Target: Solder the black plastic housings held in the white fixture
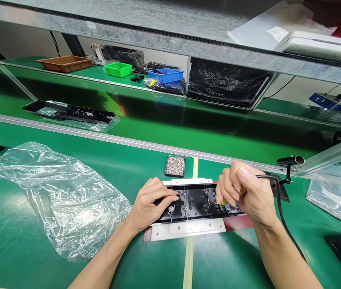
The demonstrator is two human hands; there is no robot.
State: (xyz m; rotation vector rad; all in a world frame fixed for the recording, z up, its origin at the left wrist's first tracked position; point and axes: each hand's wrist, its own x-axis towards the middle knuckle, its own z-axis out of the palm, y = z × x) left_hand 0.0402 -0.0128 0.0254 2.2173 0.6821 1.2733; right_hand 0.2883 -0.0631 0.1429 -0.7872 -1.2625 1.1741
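Note:
A long black plastic housing (192, 204) lies in a fixture with white blocks (188, 228) on a dark red base. At the housing's left end is my left hand (152, 200), its thumb and fingers drawn together over the part; what they pinch, if anything, is hidden. My right hand (242, 190) is wrapped round a corded tool with a yellowish body, mostly hidden by the fingers. Its tip points down and left to the middle of the housing. The black cord (280, 204) runs off behind my right wrist. Just beyond the fixture sits a small black tray of screws (175, 165).
Clear plastic bags lie at left (70, 200) and right (335, 196). A metal tube holder (290, 161) stands beyond my right hand. Behind the rail (122, 140) is a bagged black part (70, 113). A metal shelf (158, 36) crosses above; brown, green and blue bins stand at the back.

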